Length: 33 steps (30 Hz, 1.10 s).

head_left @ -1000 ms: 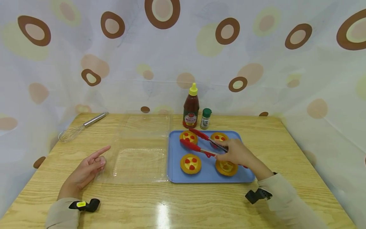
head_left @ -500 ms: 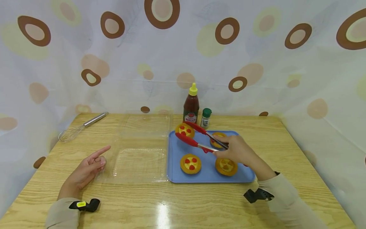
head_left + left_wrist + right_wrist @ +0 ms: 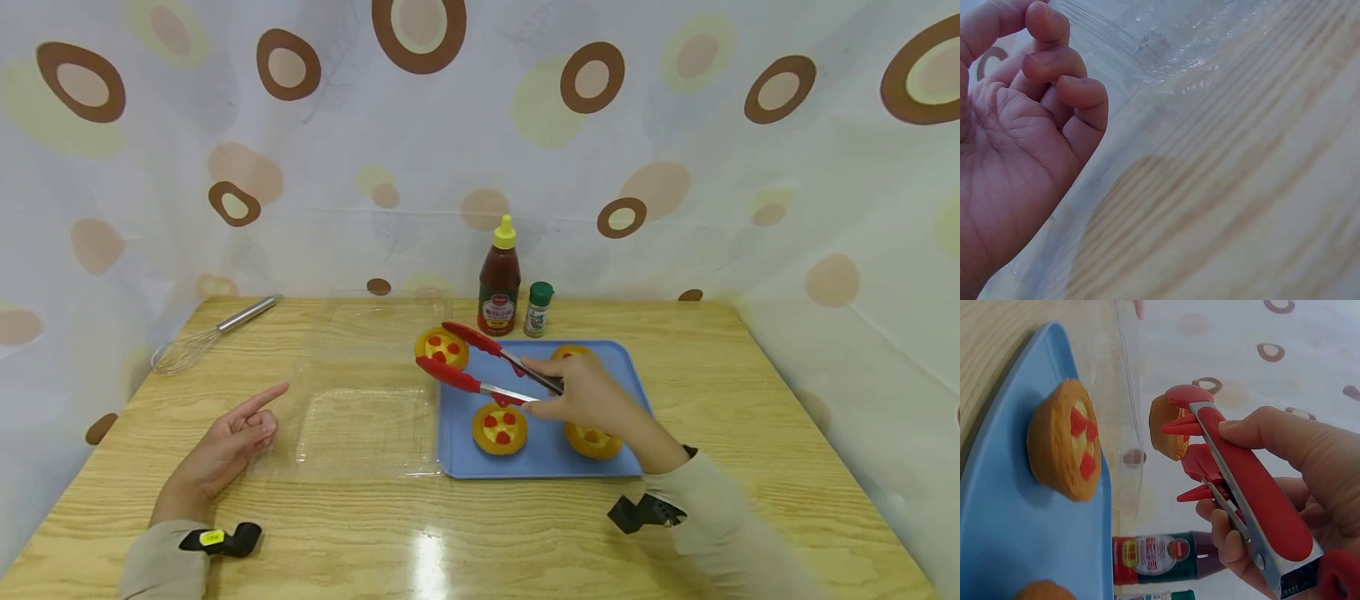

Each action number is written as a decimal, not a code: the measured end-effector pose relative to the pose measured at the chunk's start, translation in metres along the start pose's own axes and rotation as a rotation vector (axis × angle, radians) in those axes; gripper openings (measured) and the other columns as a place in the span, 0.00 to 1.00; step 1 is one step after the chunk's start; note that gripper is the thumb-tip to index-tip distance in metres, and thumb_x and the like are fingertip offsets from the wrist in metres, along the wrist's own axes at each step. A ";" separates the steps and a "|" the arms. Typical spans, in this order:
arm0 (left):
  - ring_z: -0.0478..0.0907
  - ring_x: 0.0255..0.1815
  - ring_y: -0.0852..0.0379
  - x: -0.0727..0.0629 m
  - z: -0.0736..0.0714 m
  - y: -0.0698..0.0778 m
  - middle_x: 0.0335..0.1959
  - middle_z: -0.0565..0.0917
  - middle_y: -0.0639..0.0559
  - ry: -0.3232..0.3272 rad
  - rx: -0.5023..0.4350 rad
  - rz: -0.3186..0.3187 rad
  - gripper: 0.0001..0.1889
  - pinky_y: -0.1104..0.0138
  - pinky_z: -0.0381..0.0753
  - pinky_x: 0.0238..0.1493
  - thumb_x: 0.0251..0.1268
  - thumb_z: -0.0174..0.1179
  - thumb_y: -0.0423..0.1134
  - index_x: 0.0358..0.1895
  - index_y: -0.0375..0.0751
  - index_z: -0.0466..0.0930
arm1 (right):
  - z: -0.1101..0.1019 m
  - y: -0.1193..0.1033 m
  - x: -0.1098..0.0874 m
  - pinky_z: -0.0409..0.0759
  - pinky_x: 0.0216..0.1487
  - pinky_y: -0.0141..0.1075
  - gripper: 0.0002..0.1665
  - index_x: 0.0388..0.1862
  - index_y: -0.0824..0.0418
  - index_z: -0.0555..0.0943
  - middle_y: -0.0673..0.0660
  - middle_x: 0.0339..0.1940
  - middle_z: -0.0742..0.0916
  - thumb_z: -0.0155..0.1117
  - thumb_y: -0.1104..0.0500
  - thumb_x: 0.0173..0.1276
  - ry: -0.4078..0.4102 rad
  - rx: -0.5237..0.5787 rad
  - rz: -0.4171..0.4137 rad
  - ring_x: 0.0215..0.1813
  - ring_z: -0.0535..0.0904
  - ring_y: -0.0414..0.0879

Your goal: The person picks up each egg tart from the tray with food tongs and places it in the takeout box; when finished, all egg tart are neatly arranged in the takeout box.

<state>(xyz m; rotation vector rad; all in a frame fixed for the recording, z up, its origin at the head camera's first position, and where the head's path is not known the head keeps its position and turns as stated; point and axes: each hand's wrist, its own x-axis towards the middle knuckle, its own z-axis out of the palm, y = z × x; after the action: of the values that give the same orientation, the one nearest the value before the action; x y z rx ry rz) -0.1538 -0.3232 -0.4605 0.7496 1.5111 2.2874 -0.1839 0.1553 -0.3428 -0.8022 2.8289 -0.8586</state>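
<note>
My right hand (image 3: 592, 396) grips red-and-steel tongs (image 3: 1244, 481), thumb on one red handle and fingers round the other. Between the tong heads is an egg tart (image 3: 442, 347) with red fruit bits on top, raised over the seam between the tray and a clear plastic box (image 3: 367, 433). On the blue tray (image 3: 551, 462) sit more tarts: one at the front left (image 3: 500, 428), one partly under my wrist (image 3: 595, 440), one mostly behind my hand (image 3: 572, 352). My left hand (image 3: 228, 446) lies beside the box's left edge, index finger extended, other fingers (image 3: 1082, 103) loosely curled around nothing.
The clear box lies unfolded, its lid (image 3: 386, 327) toward the back wall. Behind the tray stand a red sauce bottle (image 3: 498, 287) with yellow cap and a green-capped spice jar (image 3: 537, 310). A whisk (image 3: 217, 333) lies at the back left of the wooden table (image 3: 360, 533).
My right hand has lifted the tart from the tray's back left with the tongs and carried it left toward the box. The left hand has stayed in place.
</note>
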 end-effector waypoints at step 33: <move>0.73 0.35 0.65 0.000 0.004 0.002 0.35 0.78 0.57 0.018 -0.011 -0.020 0.30 0.75 0.73 0.37 0.70 0.36 0.18 0.71 0.46 0.61 | 0.061 -0.066 0.059 0.51 0.16 0.28 0.34 0.62 0.61 0.75 0.44 0.09 0.56 0.72 0.55 0.56 -0.242 0.011 -0.137 0.14 0.48 0.39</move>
<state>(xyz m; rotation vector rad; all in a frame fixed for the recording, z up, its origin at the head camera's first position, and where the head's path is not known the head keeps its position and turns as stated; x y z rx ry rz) -0.1514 -0.3216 -0.4574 0.7095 1.5056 2.2926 -0.1908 0.0488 -0.3547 -1.0326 2.5813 -0.7353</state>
